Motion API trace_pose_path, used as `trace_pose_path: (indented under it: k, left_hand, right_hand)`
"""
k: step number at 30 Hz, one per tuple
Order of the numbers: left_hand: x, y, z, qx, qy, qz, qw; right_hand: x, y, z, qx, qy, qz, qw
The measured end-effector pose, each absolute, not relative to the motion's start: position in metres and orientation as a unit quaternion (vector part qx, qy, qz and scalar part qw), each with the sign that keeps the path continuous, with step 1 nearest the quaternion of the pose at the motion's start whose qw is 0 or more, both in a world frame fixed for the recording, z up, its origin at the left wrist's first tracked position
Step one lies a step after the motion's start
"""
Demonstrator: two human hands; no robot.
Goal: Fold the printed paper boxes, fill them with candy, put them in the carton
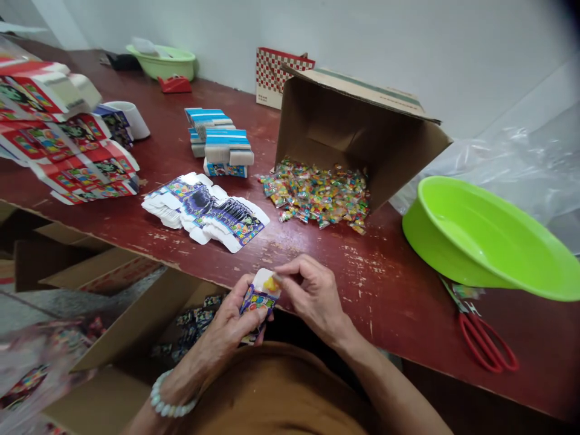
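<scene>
My left hand (233,323) is wrapped around a small purple printed carton (259,298), held upright at the table's near edge. My right hand (312,291) pinches a small yellow candy packet (272,283) at the carton's open white top flap. Beyond my hands lies a fanned stack of flat purple cartons (206,210). A tipped cardboard box (348,130) spills a heap of colourful candy packets (319,194) onto the dark red table (380,266).
A lime green basin (487,238) sits at right, red-handled scissors (483,338) below it. Blue-and-white carton stacks (220,142) stand mid-table, red printed cartons (58,142) pile at left. An open cardboard box with filled cartons (149,329) stands below the table edge. A pale green bowl (162,61) sits far back.
</scene>
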State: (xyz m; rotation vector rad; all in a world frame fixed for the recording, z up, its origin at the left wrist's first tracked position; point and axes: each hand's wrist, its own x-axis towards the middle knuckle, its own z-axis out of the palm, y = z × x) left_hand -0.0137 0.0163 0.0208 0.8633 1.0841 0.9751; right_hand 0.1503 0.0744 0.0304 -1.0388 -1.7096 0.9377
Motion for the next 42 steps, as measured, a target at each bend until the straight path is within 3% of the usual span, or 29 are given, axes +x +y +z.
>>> trace_pose_path:
  k: [4, 8, 13, 20, 32, 42]
  left_hand:
    - [-0.008, 0.016, 0.020, 0.347, 0.474, 0.467, 0.661]
    - [-0.006, 0.018, 0.019, 0.259, 0.445, 0.482, 0.709]
    - [-0.004, 0.018, 0.015, 0.268, 0.454, 0.478, 0.702]
    - [0.001, 0.019, 0.008, 0.237, 0.455, 0.483, 0.710]
    - [0.006, 0.018, 0.008, 0.281, 0.481, 0.495, 0.667]
    - [0.006, 0.018, 0.006, 0.147, 0.440, 0.476, 0.747]
  right_hand:
    - [0.149, 0.067, 0.027, -0.378, -0.705, 0.441, 0.408]
    - [0.153, 0.069, 0.020, -0.384, -0.542, 0.608, 0.435]
    - [0.153, 0.072, 0.013, -0.371, -0.406, 0.765, 0.335]
    - [0.146, 0.065, 0.010, -0.386, -0.460, 0.702, 0.383]
    - [0.150, 0.071, 0.009, -0.370, -0.348, 0.812, 0.288]
    - [0.138, 0.053, -0.001, -0.437, -0.473, 0.600, 0.475]
